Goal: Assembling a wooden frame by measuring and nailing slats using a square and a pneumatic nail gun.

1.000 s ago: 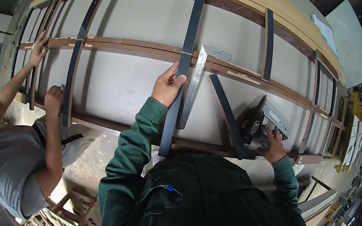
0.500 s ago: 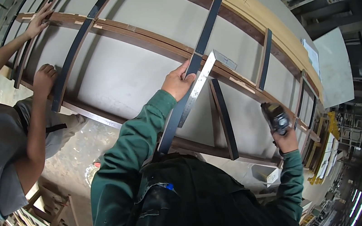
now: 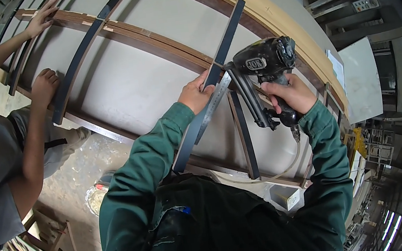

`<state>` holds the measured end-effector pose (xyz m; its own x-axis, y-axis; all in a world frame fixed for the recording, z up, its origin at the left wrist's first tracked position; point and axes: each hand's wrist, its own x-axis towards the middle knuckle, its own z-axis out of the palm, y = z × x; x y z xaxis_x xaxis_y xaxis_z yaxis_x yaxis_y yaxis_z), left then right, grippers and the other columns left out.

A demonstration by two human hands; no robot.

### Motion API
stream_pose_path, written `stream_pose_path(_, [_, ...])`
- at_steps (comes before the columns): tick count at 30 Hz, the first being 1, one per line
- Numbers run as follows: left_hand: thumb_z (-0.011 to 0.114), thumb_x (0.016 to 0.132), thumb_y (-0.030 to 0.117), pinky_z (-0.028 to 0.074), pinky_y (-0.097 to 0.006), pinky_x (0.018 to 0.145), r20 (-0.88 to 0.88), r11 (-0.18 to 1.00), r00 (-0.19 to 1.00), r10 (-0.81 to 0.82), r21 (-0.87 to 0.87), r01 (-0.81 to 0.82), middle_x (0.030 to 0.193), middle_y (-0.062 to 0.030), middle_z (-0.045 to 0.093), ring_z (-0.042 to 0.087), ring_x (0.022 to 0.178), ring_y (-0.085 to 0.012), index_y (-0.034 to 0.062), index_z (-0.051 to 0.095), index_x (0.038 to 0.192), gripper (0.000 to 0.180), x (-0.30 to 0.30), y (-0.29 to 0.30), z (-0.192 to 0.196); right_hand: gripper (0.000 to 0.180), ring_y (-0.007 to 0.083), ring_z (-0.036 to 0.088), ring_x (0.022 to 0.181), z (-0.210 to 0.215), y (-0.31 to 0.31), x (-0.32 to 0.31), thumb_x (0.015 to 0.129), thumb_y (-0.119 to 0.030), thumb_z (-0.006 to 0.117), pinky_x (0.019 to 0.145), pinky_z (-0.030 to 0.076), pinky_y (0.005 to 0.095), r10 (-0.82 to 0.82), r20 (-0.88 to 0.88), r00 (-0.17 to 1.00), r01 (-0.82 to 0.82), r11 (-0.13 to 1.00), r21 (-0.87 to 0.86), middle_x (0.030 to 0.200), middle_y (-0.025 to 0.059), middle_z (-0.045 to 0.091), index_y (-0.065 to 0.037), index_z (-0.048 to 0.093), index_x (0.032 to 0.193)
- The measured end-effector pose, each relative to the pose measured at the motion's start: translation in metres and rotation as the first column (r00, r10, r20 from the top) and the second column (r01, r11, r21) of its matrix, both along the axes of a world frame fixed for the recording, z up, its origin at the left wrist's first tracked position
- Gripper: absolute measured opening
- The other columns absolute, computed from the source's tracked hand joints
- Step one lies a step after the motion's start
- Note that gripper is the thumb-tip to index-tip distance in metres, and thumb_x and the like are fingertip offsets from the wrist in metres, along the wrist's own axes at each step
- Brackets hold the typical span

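Grey panel (image 3: 124, 84); left hand (image 3: 197, 93) flat on dark slat (image 3: 214, 73), right hand (image 3: 291, 96) clamped on nailer (image 3: 261, 61).

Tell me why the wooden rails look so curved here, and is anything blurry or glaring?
Head view: the fisheye lens bends the straight wooden rails toward the dark round rim; the nail gun in the right hand and the metal ruler under the left hand are sharp; the pale panel is evenly lit with soft shadows; strip lights glare at lower right.
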<state>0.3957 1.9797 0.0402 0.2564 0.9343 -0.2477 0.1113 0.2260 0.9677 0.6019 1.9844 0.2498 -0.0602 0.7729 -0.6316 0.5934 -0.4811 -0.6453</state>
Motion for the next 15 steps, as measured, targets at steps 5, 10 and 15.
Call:
stream_pose_path(5, [0.062,0.090,0.020,0.049,-0.029,0.087,0.018,1.000,1.000,-0.009,-0.002,0.009,0.108,-0.0189,0.067,0.066,0.095,-0.0238,0.0097,0.044,0.142,0.056,-0.002,-0.001,-0.005,0.029,0.0102,0.053,0.042,-0.003,0.007,-0.013,0.087,-0.026,0.071,0.044,0.043,0.0235,-0.005,-0.007,1.000,0.005,0.999,-0.040,0.056,0.0010,0.056,-0.003,0.057,0.077])
stream_pose_path(10, [0.062,0.089,0.023,0.049,-0.032,0.085,-0.068,1.000,0.998,-0.009,0.010,0.010,0.104,-0.0195,0.067,0.066,0.093,-0.0271,0.0132,0.044,0.142,0.057,-0.004,-0.002,0.005,0.028,0.0100,0.052,0.042,-0.006,0.010,-0.016,0.087,-0.026,0.071,0.043,0.043,0.0242,0.029,0.013,0.999,-0.028,0.998,-0.059,0.056,0.0009,0.055,-0.002,0.058,0.079])
stream_pose_path(15, [0.062,0.089,0.022,0.049,-0.032,0.086,-0.074,0.999,0.997,-0.037,-0.029,0.035,0.106,-0.0194,0.067,0.066,0.094,-0.0268,0.0120,0.044,0.141,0.057,-0.005,0.000,0.007,0.027,0.0094,0.052,0.043,-0.004,0.010,-0.019,0.086,-0.025,0.071,0.043,0.042,0.0240,0.030,0.027,0.999,-0.028,0.998,-0.062,0.057,0.0008,0.055,-0.002,0.058,0.079])
